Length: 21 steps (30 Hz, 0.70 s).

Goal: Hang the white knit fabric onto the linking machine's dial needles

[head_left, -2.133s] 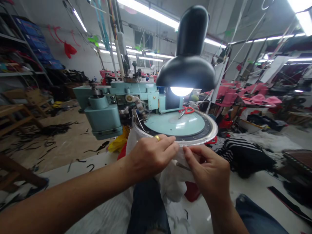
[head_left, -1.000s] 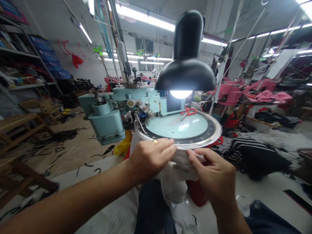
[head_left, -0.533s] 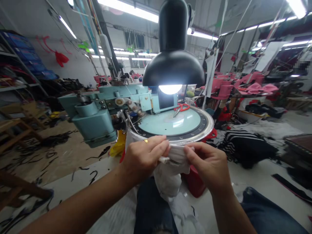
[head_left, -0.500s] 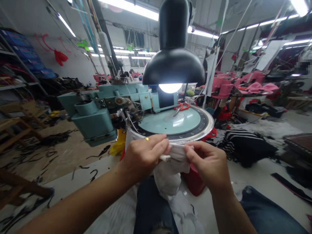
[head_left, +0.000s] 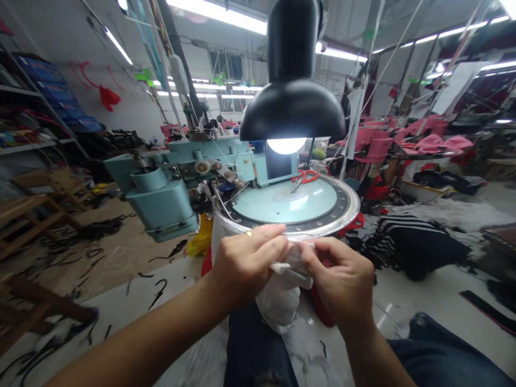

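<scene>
White fabric [head_left: 278,301] hangs from the front rim of a round dial linking machine [head_left: 290,207], whose edge carries a ring of fine metal points. My left hand [head_left: 252,260], with a gold ring on one finger, is closed on the fabric's upper edge at the rim. A small rolled white end [head_left: 279,267] pokes out beneath its fingers. Just to the right, my right hand [head_left: 341,271] pinches the same edge between thumb and forefinger. The fabric's lower part drops between my knees.
Red-handled scissors [head_left: 303,178] lie on the dial plate under a lit black lamp [head_left: 292,110]. The green machine head [head_left: 165,199] juts out at left. A black and white striped cloth pile [head_left: 419,242] is on the floor at right, a wooden stool [head_left: 40,301] at left.
My right hand has moved closer to my left along the fabric edge, so less cloth shows between them. The whole view has shifted slightly.
</scene>
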Each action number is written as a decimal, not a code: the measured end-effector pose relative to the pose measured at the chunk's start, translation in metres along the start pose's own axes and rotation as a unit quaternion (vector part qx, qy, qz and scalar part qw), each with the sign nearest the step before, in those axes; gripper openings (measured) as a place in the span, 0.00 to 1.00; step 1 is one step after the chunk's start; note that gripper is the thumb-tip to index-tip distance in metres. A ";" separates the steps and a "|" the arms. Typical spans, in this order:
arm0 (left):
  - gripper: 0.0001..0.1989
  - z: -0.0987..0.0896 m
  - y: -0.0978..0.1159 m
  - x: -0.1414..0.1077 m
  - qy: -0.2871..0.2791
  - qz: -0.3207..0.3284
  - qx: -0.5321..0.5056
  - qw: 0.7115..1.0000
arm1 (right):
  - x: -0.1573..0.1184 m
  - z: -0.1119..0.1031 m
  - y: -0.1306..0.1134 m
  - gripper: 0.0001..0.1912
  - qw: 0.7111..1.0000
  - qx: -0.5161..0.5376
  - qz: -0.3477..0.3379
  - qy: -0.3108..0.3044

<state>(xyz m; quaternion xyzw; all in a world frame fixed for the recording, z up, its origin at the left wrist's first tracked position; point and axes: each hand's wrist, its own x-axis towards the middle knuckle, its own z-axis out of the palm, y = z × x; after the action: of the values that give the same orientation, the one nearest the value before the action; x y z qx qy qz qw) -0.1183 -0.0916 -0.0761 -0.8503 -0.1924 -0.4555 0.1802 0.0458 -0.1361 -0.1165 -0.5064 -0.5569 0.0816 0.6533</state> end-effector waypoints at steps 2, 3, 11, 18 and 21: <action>0.02 0.003 0.001 -0.001 -0.001 0.008 0.018 1.000 | -0.001 0.002 0.000 0.05 1.000 -0.017 -0.012 0.018; 0.02 0.004 0.002 -0.002 -0.005 0.004 0.020 1.000 | -0.002 0.003 0.000 0.05 0.999 -0.023 -0.014 0.024; 0.05 0.002 0.002 0.005 -0.061 0.039 0.054 0.996 | 0.000 -0.005 0.003 0.07 0.998 0.012 0.059 -0.003; 0.05 0.000 0.001 0.004 -0.043 0.030 0.011 0.999 | 0.000 -0.006 0.000 0.05 0.998 0.039 0.042 0.018; 0.06 0.000 0.001 0.003 -0.053 0.072 0.063 0.994 | -0.001 -0.005 -0.002 0.05 0.999 0.024 0.037 0.028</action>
<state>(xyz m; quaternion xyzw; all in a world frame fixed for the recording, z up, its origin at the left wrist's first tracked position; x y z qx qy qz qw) -0.1167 -0.0919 -0.0733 -0.8718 -0.1680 -0.3825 0.2556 0.0490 -0.1404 -0.1153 -0.5131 -0.5169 0.1044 0.6773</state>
